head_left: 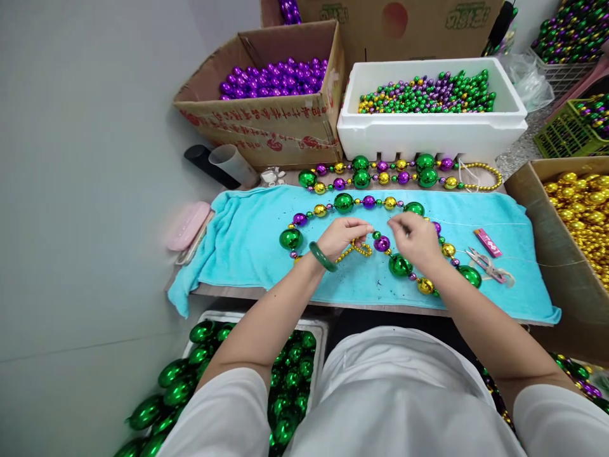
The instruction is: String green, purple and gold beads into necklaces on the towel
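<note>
White cloth clothing (404, 406) is fronted by a turquoise terry towel (252, 247), where a glossy green-purple-gold round-bead strand (400, 266) is laid, likely against rolling, its end flanked by the left hand (339, 236) and right hand (419, 241), fingers seemingly pinched, any grip untellable.

Blk tube (200, 160) nr pink case (189, 225).

One head-worn view looks from above the wearer's shirt (399, 400), facing forward and steeply down at close range over the counter (238, 291) toward the cardboard box (266, 127) beyond.
</note>
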`<move>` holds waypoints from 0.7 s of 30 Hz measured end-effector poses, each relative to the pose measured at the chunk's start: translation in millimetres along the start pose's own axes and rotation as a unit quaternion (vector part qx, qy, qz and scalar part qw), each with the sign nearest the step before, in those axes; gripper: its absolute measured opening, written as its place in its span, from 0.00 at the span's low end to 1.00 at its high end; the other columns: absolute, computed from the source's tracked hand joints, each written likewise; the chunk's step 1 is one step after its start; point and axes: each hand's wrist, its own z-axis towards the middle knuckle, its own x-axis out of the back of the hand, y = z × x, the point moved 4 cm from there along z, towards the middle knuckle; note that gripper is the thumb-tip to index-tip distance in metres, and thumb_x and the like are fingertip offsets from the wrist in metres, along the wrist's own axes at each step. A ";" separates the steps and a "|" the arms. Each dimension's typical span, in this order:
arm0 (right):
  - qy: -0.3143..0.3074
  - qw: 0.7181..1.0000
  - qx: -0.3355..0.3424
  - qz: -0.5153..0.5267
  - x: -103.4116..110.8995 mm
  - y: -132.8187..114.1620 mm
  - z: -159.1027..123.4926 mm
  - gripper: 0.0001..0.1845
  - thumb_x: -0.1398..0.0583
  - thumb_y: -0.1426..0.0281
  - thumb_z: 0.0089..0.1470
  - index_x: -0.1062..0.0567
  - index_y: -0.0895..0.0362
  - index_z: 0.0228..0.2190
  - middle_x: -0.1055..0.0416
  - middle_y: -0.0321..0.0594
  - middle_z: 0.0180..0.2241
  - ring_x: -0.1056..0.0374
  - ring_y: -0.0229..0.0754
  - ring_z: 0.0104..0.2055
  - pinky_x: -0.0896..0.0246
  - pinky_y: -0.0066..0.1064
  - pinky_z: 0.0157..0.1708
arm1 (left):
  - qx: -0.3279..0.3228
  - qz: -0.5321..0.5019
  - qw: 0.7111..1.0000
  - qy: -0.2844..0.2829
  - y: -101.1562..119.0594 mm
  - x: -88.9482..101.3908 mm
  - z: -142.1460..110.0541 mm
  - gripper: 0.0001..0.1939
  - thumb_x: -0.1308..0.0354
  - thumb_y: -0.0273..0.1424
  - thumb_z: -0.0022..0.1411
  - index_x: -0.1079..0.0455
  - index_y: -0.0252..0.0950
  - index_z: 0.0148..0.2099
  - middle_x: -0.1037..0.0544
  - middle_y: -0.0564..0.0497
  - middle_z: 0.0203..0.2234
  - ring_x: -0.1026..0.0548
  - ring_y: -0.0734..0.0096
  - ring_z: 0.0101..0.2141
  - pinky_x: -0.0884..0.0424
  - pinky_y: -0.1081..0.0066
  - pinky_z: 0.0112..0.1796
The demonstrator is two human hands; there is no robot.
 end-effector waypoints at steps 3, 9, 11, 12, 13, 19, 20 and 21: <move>-0.047 0.970 -0.075 0.226 -4.5 22.9 27.2 0.06 0.42 0.73 0.49 0.24 0.58 0.31 0.25 0.41 0.33 0.32 0.39 0.36 0.40 0.31 0.40 | -0.057 0.056 0.997 -0.006 5.1 -2.7 -1.7 0.11 0.34 0.36 0.48 0.25 0.33 0.28 0.29 0.52 0.26 0.34 0.79 0.23 0.37 0.74 0.24; -0.353 0.780 -0.171 0.488 -54.1 36.3 32.9 0.12 0.36 0.76 0.38 0.24 0.60 0.31 0.28 0.34 0.25 0.34 0.33 0.27 0.40 0.25 0.29 | -0.184 0.147 0.971 0.028 7.6 0.2 0.5 0.09 0.36 0.35 0.52 0.24 0.33 0.29 0.31 0.43 0.47 0.29 0.72 0.36 0.30 0.73 0.30; -0.386 0.753 -0.178 0.503 -59.5 35.7 29.8 0.15 0.35 0.77 0.37 0.23 0.61 0.33 0.26 0.36 0.27 0.34 0.32 0.26 0.39 0.26 0.28 | -0.182 0.158 0.970 0.025 4.1 1.9 0.6 0.11 0.37 0.37 0.54 0.24 0.33 0.29 0.35 0.42 0.54 0.29 0.75 0.32 0.31 0.73 0.26; -0.393 0.747 -0.179 0.505 -60.6 34.7 28.8 0.16 0.35 0.77 0.37 0.23 0.61 0.34 0.25 0.37 0.28 0.34 0.32 0.25 0.39 0.26 0.28 | -0.182 0.159 0.970 0.023 2.7 2.3 0.3 0.12 0.38 0.38 0.55 0.24 0.33 0.30 0.37 0.42 0.56 0.29 0.77 0.30 0.31 0.74 0.25; -0.396 0.746 -0.179 0.504 -61.2 33.5 28.4 0.16 0.34 0.76 0.36 0.23 0.62 0.33 0.24 0.39 0.29 0.34 0.32 0.25 0.39 0.25 0.28 | -0.184 0.162 0.969 0.020 1.7 2.5 -0.1 0.12 0.38 0.38 0.55 0.24 0.33 0.30 0.37 0.42 0.57 0.29 0.78 0.29 0.32 0.74 0.24; -0.321 0.823 -0.185 0.430 -56.2 31.3 33.3 0.13 0.31 0.69 0.32 0.25 0.62 0.23 0.29 0.35 0.20 0.38 0.32 0.22 0.47 0.24 0.22 | -0.260 0.231 0.934 0.079 2.6 7.6 -1.1 0.09 0.39 0.36 0.57 0.23 0.35 0.32 0.31 0.42 0.53 0.29 0.60 0.47 0.29 0.68 0.34; -0.297 0.845 -0.182 0.405 -53.3 32.0 34.8 0.13 0.31 0.68 0.33 0.25 0.61 0.23 0.31 0.33 0.18 0.40 0.31 0.20 0.50 0.24 0.20 | -0.273 0.246 0.925 0.095 2.4 9.5 -0.9 0.08 0.39 0.35 0.57 0.23 0.36 0.31 0.30 0.43 0.52 0.30 0.59 0.49 0.29 0.67 0.37; -0.276 0.865 -0.174 0.380 -50.2 32.3 35.9 0.13 0.31 0.66 0.34 0.25 0.61 0.23 0.34 0.31 0.17 0.43 0.30 0.19 0.52 0.24 0.20 | -0.281 0.259 0.917 0.109 1.6 11.2 -0.6 0.07 0.39 0.34 0.56 0.23 0.37 0.31 0.29 0.44 0.50 0.30 0.60 0.49 0.29 0.66 0.39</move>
